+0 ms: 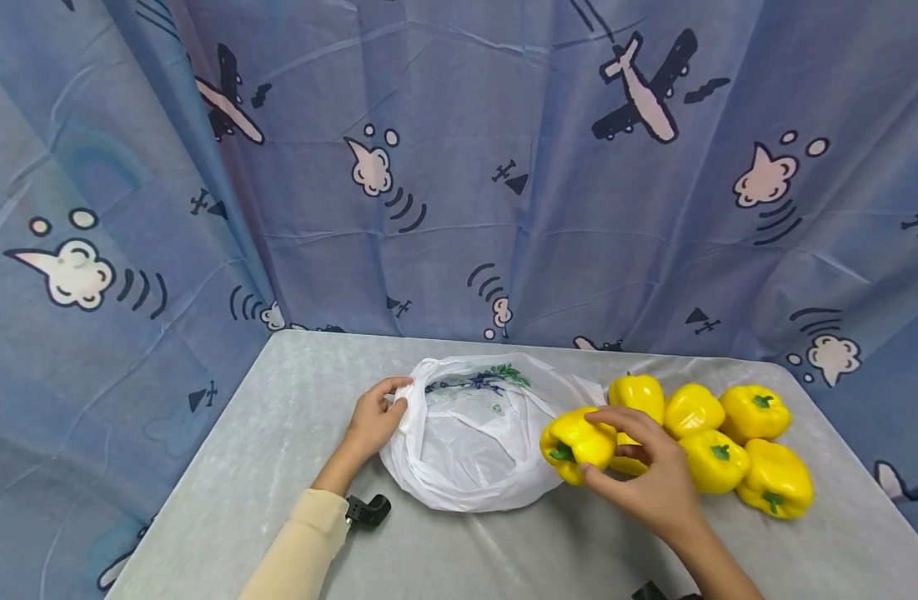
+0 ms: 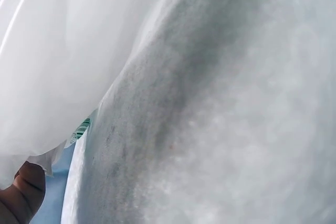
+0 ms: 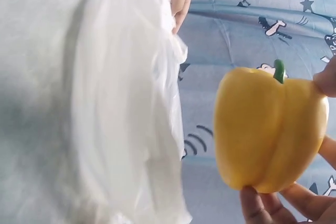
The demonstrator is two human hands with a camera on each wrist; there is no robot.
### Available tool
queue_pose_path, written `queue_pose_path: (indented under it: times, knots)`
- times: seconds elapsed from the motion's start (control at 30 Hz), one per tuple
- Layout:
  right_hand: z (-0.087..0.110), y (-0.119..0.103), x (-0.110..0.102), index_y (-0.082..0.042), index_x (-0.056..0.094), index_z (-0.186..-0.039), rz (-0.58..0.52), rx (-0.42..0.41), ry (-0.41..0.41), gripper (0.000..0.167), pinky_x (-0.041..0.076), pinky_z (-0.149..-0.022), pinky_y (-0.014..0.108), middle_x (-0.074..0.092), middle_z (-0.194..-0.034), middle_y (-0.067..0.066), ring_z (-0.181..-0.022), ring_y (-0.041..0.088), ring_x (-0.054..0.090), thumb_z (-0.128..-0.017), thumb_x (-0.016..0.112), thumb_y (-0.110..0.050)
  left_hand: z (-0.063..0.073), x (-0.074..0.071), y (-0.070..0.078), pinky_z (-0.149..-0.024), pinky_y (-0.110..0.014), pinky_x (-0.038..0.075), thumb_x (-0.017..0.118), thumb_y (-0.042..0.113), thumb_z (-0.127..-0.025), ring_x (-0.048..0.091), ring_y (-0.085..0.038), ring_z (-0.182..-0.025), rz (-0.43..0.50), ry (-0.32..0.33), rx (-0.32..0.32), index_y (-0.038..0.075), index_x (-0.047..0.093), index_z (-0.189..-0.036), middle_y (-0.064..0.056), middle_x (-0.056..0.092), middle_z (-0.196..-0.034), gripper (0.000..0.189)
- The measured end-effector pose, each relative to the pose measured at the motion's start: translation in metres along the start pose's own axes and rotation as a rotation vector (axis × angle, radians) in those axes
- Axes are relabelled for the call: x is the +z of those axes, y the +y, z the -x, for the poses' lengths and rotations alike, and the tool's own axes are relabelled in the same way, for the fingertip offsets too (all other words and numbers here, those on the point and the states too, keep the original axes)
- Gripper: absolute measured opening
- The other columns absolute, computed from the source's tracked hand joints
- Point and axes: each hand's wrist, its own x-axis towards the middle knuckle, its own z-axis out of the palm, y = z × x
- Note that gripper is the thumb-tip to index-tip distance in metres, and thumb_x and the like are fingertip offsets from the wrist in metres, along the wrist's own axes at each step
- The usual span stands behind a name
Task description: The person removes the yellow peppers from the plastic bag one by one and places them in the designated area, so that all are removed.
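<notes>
A white plastic bag [image 1: 469, 493] with a green and blue print lies with its mouth spread wide at the middle of the table. My left hand [image 1: 376, 419] grips the bag's left rim between thumb and fingers. In my right hand [image 1: 657, 479] a yellow bell pepper [image 1: 579, 439] is held by thumb and fingertips, beside the bag's right rim. Its green stem points left toward the bag in the head view. The right wrist view shows the same bell pepper [image 3: 268, 129] raised next to the white bag [image 3: 123, 108].
Several more yellow bell peppers [image 1: 776, 479] sit grouped on the right of the grey table [image 1: 293, 400], one partly hidden behind my right hand. A blue patterned curtain [image 1: 459, 167] hangs at the back and sides. A black device [image 1: 368, 510] is strapped at my left wrist.
</notes>
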Motion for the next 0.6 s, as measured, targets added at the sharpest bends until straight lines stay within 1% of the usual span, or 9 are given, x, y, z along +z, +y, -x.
queue_pose_path:
  times: [0.1,0.27,0.3,0.33,0.47,0.53,0.57,0.6]
  knots:
    - [0.006,0.007,-0.005,-0.015,0.069,-0.109,0.002,-0.023,0.017,0.058,0.051,-0.071,0.010,0.061,-0.121,-0.001,-0.107,-0.006,0.053,-0.057,0.083,0.007,-0.001,-0.001,-0.002,-0.042,-0.019,0.034,0.056,0.005,-0.089,0.038,-0.001,-0.044,0.005,0.002,0.000,0.011,0.066,-0.120,-0.017,0.060,-0.107,0.033]
    - [0.014,0.016,-0.011,-0.015,0.070,-0.109,0.024,-0.051,0.033,0.059,0.048,-0.071,0.009,0.062,-0.118,0.000,-0.104,-0.004,0.055,-0.056,0.083,0.007,-0.002,-0.001,-0.004,-0.042,-0.019,0.034,0.057,0.005,-0.089,0.038,0.000,-0.043,0.008,0.007,0.006,0.012,0.067,-0.119,-0.016,0.061,-0.107,0.032]
    - [0.015,0.017,-0.013,-0.015,0.070,-0.109,0.028,-0.059,0.033,0.059,0.048,-0.071,0.010,0.062,-0.117,0.000,-0.103,-0.004,0.055,-0.056,0.084,0.007,-0.002,-0.001,-0.004,-0.042,-0.019,0.034,0.056,0.005,-0.090,0.038,0.001,-0.044,0.009,0.009,0.010,0.011,0.066,-0.120,-0.016,0.061,-0.107,0.032]
    - [0.016,0.018,-0.014,-0.016,0.070,-0.109,0.034,-0.067,0.031,0.060,0.048,-0.071,0.010,0.062,-0.117,0.000,-0.103,-0.004,0.054,-0.056,0.084,0.007,0.000,-0.001,0.000,-0.043,-0.018,0.033,0.056,0.004,-0.090,0.037,0.002,-0.043,0.003,0.016,0.007,0.010,0.066,-0.120,-0.017,0.060,-0.107,0.032]
    - [0.021,0.022,-0.018,-0.016,0.070,-0.108,0.054,-0.092,0.020,0.061,0.047,-0.072,0.009,0.062,-0.115,0.000,-0.104,-0.005,0.053,-0.054,0.085,0.006,0.000,-0.001,0.000,-0.043,-0.018,0.034,0.056,0.004,-0.090,0.037,0.001,-0.044,-0.008,0.016,0.004,0.010,0.066,-0.120,-0.017,0.061,-0.107,0.033]
    - [0.024,0.025,-0.019,-0.016,0.070,-0.107,0.065,-0.091,0.018,0.060,0.046,-0.072,0.009,0.063,-0.114,-0.001,-0.104,-0.006,0.052,-0.053,0.086,0.005,0.000,-0.002,0.000,-0.043,-0.019,0.035,0.056,0.005,-0.089,0.038,0.000,-0.044,-0.014,0.014,-0.001,0.011,0.066,-0.121,-0.016,0.061,-0.108,0.033]
    - [0.025,0.026,-0.019,-0.016,0.071,-0.107,0.071,-0.086,0.016,0.060,0.046,-0.072,0.008,0.063,-0.114,-0.001,-0.104,-0.006,0.052,-0.053,0.087,0.004,-0.002,-0.002,-0.004,-0.042,-0.019,0.036,0.057,0.007,-0.090,0.039,-0.002,-0.045,-0.013,0.008,0.000,0.013,0.066,-0.121,-0.015,0.061,-0.108,0.033]
    - [0.027,0.027,-0.019,-0.017,0.071,-0.107,0.079,-0.079,0.014,0.060,0.046,-0.071,0.008,0.063,-0.114,-0.002,-0.104,-0.007,0.051,-0.053,0.087,0.002,-0.002,-0.003,-0.003,-0.042,-0.019,0.036,0.057,0.007,-0.090,0.039,-0.003,-0.045,-0.015,0.009,-0.001,0.013,0.066,-0.121,-0.014,0.061,-0.109,0.033]
